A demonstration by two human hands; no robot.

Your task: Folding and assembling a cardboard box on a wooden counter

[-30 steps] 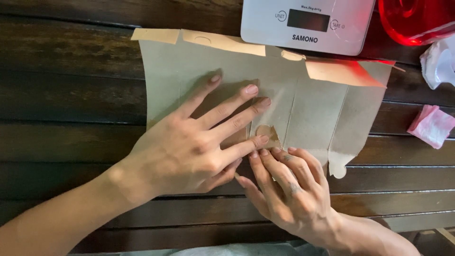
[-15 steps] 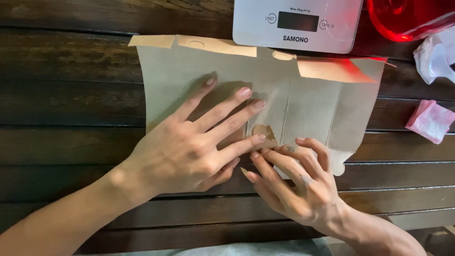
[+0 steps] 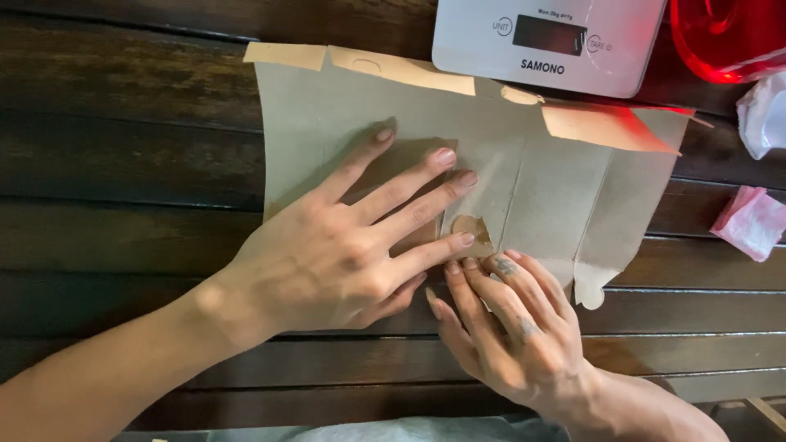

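- The flattened brown cardboard (image 3: 524, 176) lies on the dark slatted worktop (image 3: 123, 164), near its far edge.
- The left hand (image 3: 344, 254) presses it down, grip open, fingers spread.
- The right hand (image 3: 512, 327) touches a small flap (image 3: 473, 229) at the near edge with its fingertips, perhaps pinching it.
- A white scale (image 3: 557, 41) sits beyond.

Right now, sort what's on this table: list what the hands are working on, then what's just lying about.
In hand:
flattened cardboard box, pressed flat by the left hand
small torn flap at its lower edge, pinched by the right hand

Lying about:
white kitchen scale
red plastic container
pink wrapped packet
white crumpled wrapper
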